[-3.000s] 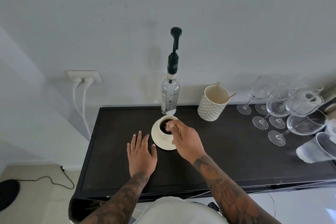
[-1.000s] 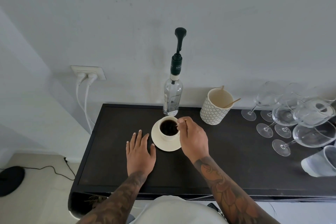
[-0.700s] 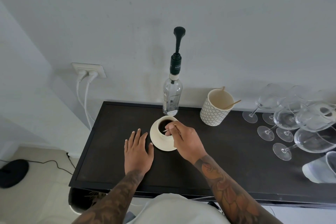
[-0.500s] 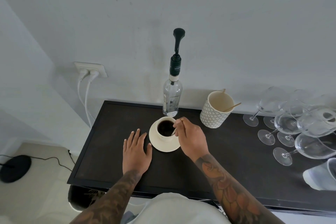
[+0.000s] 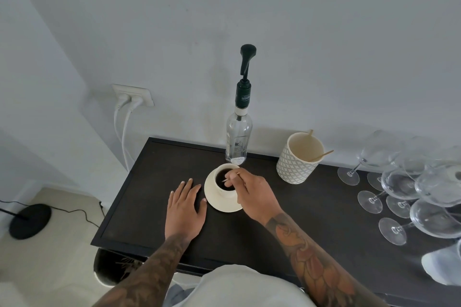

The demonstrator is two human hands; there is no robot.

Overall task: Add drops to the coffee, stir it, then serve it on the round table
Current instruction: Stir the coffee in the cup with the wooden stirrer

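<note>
Coffee cup: cream, holding dark coffee, standing on a cream saucer on the dark surface, near its back edge. All places below are given from this cup.

Stirrer: thin wooden stick, one end dipped in the coffee, pinched between the fingertips of the right hand. That hand is closed on the stick and hangs over the cup's right rim. Half a second ago its fingers were just right of the rim; now they reach over the coffee, partly hiding it.

Left hand: open, palm down, flat on the surface just left of the saucer, thumb nearly at its edge. Placement unchanged from the earlier frames.

Pump bottle: clear glass with a dark green pump top, upright directly behind the cup, against the wall.

Patterned beaker: behind and to the right, holding two more wooden sticks.

Stemmed glasses: clustered well to the right.

Wall socket: behind and to the left, two white plugs in it.
</note>
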